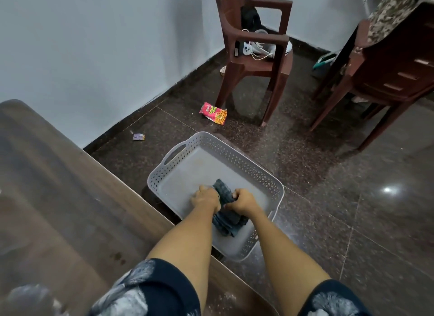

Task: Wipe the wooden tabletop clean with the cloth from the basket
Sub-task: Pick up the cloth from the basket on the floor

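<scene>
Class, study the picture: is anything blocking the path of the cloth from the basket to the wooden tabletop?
Nothing visible. Both hands, left hand and right hand, grip the cloth inside the basket; the tabletop lies beside it.

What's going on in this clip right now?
A person is reaching down with both arms into a grey perforated basket on the floor beside a wooden table. The left hand and right hand both grip a dark blue cloth that lies inside the basket. The cloth has not reached the tabletop, so wiping has not begun. A snack packet lies on the floor near a brown plastic chair.
</scene>
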The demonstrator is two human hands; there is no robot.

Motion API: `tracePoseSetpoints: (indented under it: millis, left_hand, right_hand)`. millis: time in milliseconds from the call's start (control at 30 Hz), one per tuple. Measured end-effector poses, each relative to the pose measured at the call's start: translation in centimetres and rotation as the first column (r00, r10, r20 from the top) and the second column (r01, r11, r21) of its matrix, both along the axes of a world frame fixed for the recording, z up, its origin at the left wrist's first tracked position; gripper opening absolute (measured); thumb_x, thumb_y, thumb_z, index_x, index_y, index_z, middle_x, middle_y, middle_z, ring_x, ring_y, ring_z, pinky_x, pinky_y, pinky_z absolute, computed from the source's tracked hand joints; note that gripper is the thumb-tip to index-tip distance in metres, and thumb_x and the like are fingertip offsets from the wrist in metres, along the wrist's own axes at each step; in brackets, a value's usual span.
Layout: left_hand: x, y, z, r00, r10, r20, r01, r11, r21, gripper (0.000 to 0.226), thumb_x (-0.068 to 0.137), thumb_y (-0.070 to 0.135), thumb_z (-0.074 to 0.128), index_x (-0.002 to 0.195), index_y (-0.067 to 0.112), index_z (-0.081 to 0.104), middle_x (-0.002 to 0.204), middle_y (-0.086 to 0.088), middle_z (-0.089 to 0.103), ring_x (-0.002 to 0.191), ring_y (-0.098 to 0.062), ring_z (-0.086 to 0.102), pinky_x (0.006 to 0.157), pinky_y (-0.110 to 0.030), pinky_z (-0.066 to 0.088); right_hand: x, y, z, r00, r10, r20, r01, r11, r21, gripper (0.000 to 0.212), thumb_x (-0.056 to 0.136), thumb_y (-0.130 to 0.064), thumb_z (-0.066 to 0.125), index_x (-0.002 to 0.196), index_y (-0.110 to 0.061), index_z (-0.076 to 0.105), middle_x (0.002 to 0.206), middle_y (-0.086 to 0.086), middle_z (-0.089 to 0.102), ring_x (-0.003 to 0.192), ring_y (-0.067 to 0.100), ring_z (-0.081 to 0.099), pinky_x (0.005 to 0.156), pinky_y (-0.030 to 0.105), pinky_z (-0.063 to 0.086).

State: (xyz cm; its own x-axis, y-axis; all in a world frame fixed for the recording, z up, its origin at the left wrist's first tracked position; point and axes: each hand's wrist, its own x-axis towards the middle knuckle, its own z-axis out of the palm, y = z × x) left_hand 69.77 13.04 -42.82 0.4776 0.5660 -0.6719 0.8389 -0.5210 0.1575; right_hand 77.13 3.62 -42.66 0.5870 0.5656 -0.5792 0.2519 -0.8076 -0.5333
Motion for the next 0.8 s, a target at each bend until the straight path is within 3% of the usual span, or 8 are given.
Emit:
tracePoseSetpoints:
  millis: [100,167,233,400,533,633,700,800]
  left_hand:
    - [-0.3,0.1,1.9,0.988,0.105,0.112,-0.097,0.993,-0.067,0.046,0.089,0.022,0.055,0.129,0.003,0.042,0.135,-0.017,0.042,0.122,-0.033,0.045,0.099,-0.035,0.039]
    - [-0.8,0.0,3.7,0.957,0.204,0.207,-0.183,0.976,-0.118,0.042,0.091,0.021,0.051,0.127,0.002,0.04,0.132,-0.02,0.047,0.12,-0.035,0.047,0.095,-0.036,0.04]
    - [-1.2,-0.1,5.9,0.899,0.32,0.299,-0.278,0.945,-0.174,0.04,0.094,0.021,0.048,0.126,0.001,0.034,0.128,-0.022,0.048,0.116,-0.036,0.048,0.09,-0.038,0.041]
    - [-2.8,-1.2,13.7,0.664,0.616,0.423,-0.442,0.78,-0.442,0.05,0.095,0.032,0.044,0.129,-0.001,0.027,0.128,-0.02,0.049,0.113,-0.035,0.051,0.091,-0.04,0.046]
    - [-5.8,-2.1,20.8,0.529,0.761,0.377,-0.418,0.62,-0.664,0.052,0.094,0.045,0.041,0.125,0.004,0.051,0.119,-0.016,0.061,0.105,-0.031,0.059,0.092,-0.042,0.049]
    - [-9.0,-3.1,26.7,0.415,0.841,0.346,-0.343,0.497,-0.797,0.045,0.091,0.042,0.051,0.116,0.005,0.059,0.11,-0.016,0.066,0.095,-0.029,0.064,0.077,-0.04,0.054]
    - [-11.8,-4.1,30.5,0.368,0.858,0.358,-0.293,0.473,-0.831,0.045,0.086,0.039,0.06,0.113,0.003,0.061,0.107,-0.016,0.067,0.091,-0.03,0.065,0.068,-0.039,0.054]
    - [-15.9,-5.8,34.7,0.323,0.849,0.419,-0.269,0.507,-0.819,0.046,0.082,0.038,0.066,0.111,0.004,0.062,0.106,-0.015,0.067,0.091,-0.03,0.064,0.074,-0.041,0.054]
  right_hand:
    - [-0.1,-0.2,1.8,0.957,-0.208,-0.204,0.241,0.958,0.153,0.042,0.069,-0.008,0.081,0.078,-0.018,0.042,0.077,0.001,0.05,0.073,0.017,0.051,0.066,0.029,0.046]
    - [-0.6,-0.6,3.9,0.878,-0.318,-0.357,0.408,0.888,0.212,0.048,0.067,-0.005,0.082,0.101,-0.011,0.049,0.094,0.008,0.059,0.091,0.024,0.059,0.083,0.037,0.052]
    - [-0.8,-0.8,6.0,0.82,-0.336,-0.463,0.48,0.845,0.236,0.056,0.071,-0.005,0.08,0.119,-0.006,0.051,0.107,0.012,0.063,0.098,0.027,0.062,0.089,0.041,0.052]
    - [-2.6,-1.6,13.6,0.737,-0.235,-0.634,0.555,0.746,0.369,0.031,0.085,-0.005,0.066,0.115,-0.009,0.061,0.109,0.012,0.068,0.097,0.03,0.065,0.084,0.045,0.054]
    - [-5.4,-3.1,20.7,0.724,-0.08,-0.686,0.551,0.665,0.504,0.031,0.087,-0.008,0.064,0.117,-0.013,0.06,0.114,0.013,0.067,0.102,0.032,0.064,0.085,0.048,0.053]
    - [-8.0,-4.5,25.6,0.72,0.029,-0.693,0.534,0.615,0.58,0.032,0.089,-0.011,0.062,0.121,-0.011,0.059,0.116,0.016,0.065,0.103,0.034,0.064,0.084,0.051,0.053]
    - [-10.2,-5.7,28.7,0.728,0.066,-0.682,0.519,0.597,0.612,0.033,0.09,-0.018,0.061,0.122,-0.011,0.059,0.117,0.017,0.064,0.105,0.036,0.062,0.088,0.055,0.05]
    - [-13.8,-7.0,32.5,0.746,0.16,-0.646,0.457,0.584,0.671,0.046,0.088,-0.036,0.059,0.127,-0.012,0.056,0.122,0.017,0.062,0.112,0.037,0.059,0.094,0.058,0.045]
